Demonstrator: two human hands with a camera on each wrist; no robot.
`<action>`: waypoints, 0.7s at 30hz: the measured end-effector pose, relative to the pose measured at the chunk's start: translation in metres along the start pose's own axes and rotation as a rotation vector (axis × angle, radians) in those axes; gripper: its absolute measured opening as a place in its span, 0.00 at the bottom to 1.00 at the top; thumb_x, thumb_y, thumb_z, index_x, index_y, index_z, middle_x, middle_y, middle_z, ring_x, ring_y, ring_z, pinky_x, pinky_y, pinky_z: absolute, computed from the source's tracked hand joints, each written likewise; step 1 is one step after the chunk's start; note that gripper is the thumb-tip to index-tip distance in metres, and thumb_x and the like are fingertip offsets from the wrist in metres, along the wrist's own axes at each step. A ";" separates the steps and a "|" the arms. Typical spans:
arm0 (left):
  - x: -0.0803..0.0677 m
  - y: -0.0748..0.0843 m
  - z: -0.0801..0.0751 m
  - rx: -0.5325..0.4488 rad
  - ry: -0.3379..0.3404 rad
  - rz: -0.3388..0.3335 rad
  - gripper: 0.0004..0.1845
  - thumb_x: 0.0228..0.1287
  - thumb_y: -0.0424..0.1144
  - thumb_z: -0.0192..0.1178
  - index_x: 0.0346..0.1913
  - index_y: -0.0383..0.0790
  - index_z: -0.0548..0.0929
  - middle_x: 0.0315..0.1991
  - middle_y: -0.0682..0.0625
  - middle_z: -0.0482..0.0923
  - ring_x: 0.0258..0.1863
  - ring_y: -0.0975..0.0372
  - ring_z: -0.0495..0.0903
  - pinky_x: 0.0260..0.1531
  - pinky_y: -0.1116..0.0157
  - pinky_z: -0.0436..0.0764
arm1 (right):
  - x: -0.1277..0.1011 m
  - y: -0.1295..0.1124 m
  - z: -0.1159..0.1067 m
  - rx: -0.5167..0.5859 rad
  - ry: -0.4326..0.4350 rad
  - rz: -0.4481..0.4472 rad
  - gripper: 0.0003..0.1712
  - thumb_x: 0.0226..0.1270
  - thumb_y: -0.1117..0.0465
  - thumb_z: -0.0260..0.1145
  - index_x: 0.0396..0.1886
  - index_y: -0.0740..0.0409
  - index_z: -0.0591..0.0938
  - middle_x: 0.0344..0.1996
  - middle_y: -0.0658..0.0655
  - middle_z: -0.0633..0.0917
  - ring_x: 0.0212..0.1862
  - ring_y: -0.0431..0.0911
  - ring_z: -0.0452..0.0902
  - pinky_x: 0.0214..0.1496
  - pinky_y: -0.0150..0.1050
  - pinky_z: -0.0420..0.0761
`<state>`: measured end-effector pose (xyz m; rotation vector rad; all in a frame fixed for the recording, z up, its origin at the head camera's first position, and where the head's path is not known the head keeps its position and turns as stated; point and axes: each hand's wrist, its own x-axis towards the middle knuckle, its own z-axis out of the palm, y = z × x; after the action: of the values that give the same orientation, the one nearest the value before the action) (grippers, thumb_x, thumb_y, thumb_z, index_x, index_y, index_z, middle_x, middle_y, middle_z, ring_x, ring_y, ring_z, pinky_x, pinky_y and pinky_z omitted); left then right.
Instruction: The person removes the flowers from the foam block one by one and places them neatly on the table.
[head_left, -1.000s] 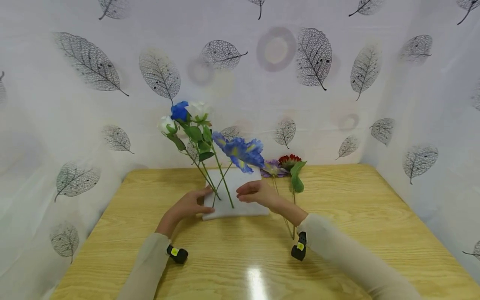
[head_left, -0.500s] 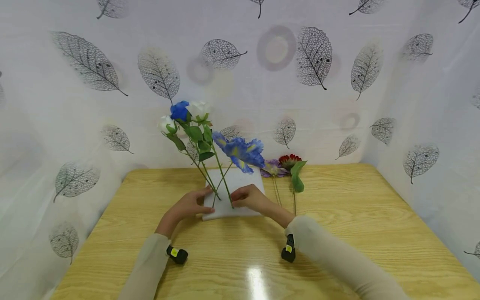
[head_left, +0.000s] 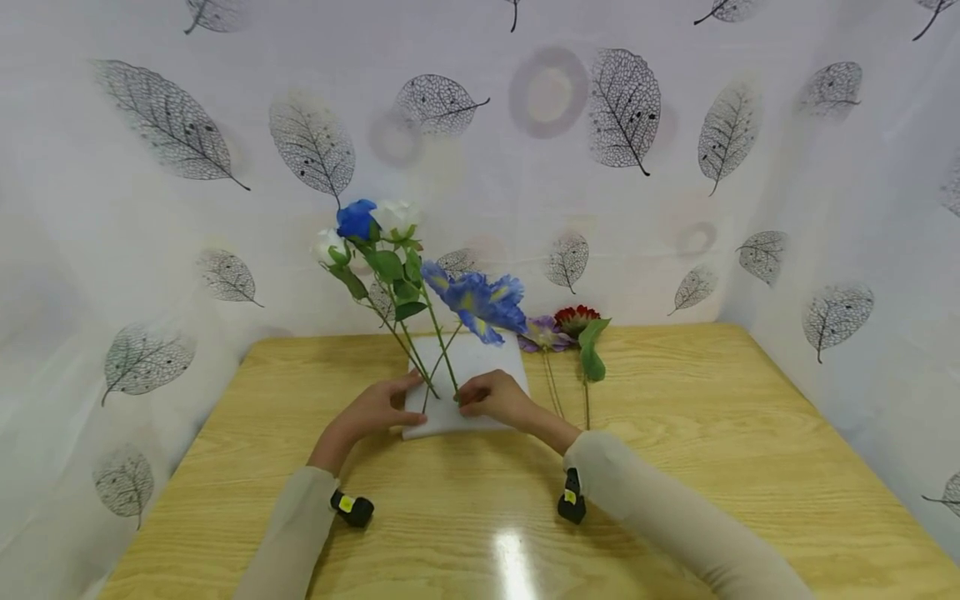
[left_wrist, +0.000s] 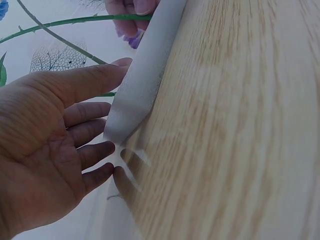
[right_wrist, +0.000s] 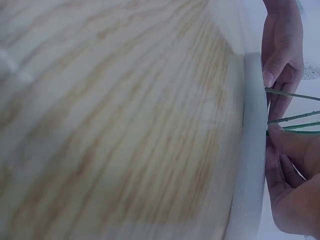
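Stem (head_left: 444, 360) near upright, tilted left, right hand (head_left: 491, 397) pinching

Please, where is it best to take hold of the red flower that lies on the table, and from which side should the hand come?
Probably its thin stem, pinched near the middle from above. The red flower lies flat on the table with its head at the far edge and a soft leaf beside it. The purple flower lies close on the left, so coming from the right side looks freer.
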<state>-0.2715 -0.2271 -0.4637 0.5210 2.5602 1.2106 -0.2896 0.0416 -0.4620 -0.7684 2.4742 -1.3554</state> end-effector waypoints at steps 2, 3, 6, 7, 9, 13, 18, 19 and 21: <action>0.000 0.000 0.000 0.001 0.000 0.002 0.47 0.63 0.46 0.73 0.78 0.33 0.60 0.80 0.39 0.52 0.80 0.44 0.53 0.77 0.44 0.59 | 0.000 -0.001 0.001 0.007 0.007 0.006 0.11 0.64 0.65 0.74 0.46 0.60 0.90 0.41 0.59 0.92 0.38 0.40 0.85 0.43 0.31 0.84; 0.000 0.000 0.000 0.002 0.000 0.004 0.47 0.63 0.46 0.73 0.78 0.33 0.60 0.80 0.39 0.52 0.80 0.44 0.53 0.77 0.44 0.59 | -0.001 -0.001 0.002 0.012 0.010 0.009 0.11 0.64 0.65 0.74 0.45 0.60 0.90 0.41 0.59 0.92 0.39 0.41 0.86 0.43 0.31 0.84; 0.001 -0.001 0.000 0.009 0.003 0.004 0.47 0.63 0.46 0.73 0.78 0.34 0.61 0.80 0.39 0.53 0.80 0.44 0.53 0.76 0.44 0.59 | -0.002 -0.003 0.003 0.042 0.009 0.023 0.10 0.64 0.65 0.74 0.45 0.61 0.91 0.42 0.59 0.92 0.41 0.44 0.87 0.43 0.31 0.84; 0.001 -0.001 0.000 0.011 0.003 0.004 0.47 0.63 0.47 0.73 0.78 0.34 0.60 0.80 0.39 0.52 0.80 0.44 0.53 0.76 0.44 0.59 | -0.003 -0.003 0.003 0.053 0.007 0.025 0.10 0.65 0.65 0.74 0.45 0.61 0.91 0.43 0.60 0.92 0.41 0.45 0.87 0.44 0.32 0.85; 0.001 -0.001 0.000 0.013 0.003 0.002 0.47 0.63 0.47 0.73 0.78 0.34 0.61 0.80 0.40 0.52 0.80 0.44 0.53 0.77 0.44 0.59 | -0.003 -0.004 0.003 0.069 0.005 0.030 0.10 0.65 0.65 0.74 0.45 0.62 0.90 0.43 0.60 0.92 0.42 0.46 0.87 0.44 0.32 0.85; 0.001 -0.001 0.000 0.016 0.006 0.003 0.47 0.63 0.47 0.73 0.78 0.34 0.61 0.80 0.40 0.53 0.80 0.44 0.53 0.77 0.44 0.58 | -0.003 -0.004 0.004 0.086 0.001 0.033 0.10 0.65 0.66 0.74 0.45 0.62 0.91 0.43 0.60 0.92 0.41 0.46 0.87 0.43 0.32 0.84; 0.000 -0.001 -0.001 0.022 0.009 0.007 0.46 0.63 0.47 0.73 0.78 0.34 0.61 0.80 0.40 0.53 0.80 0.44 0.54 0.77 0.44 0.58 | -0.003 -0.005 0.004 0.101 -0.004 0.036 0.09 0.65 0.66 0.73 0.44 0.62 0.91 0.43 0.61 0.91 0.42 0.45 0.87 0.43 0.31 0.84; 0.000 -0.001 -0.001 0.022 0.009 0.009 0.46 0.63 0.47 0.72 0.78 0.34 0.61 0.80 0.40 0.53 0.80 0.44 0.54 0.77 0.44 0.58 | -0.003 -0.005 0.004 0.107 -0.006 0.037 0.09 0.65 0.66 0.73 0.44 0.63 0.90 0.43 0.61 0.91 0.42 0.45 0.87 0.43 0.31 0.84; 0.000 -0.001 -0.001 0.023 0.009 0.012 0.46 0.63 0.47 0.73 0.78 0.33 0.61 0.80 0.39 0.53 0.80 0.44 0.54 0.77 0.44 0.58 | -0.004 -0.004 0.004 0.120 -0.007 0.036 0.09 0.65 0.67 0.73 0.44 0.63 0.90 0.43 0.62 0.91 0.43 0.46 0.87 0.44 0.32 0.84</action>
<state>-0.2725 -0.2283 -0.4644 0.5375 2.5852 1.1907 -0.2833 0.0386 -0.4607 -0.6971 2.3642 -1.4695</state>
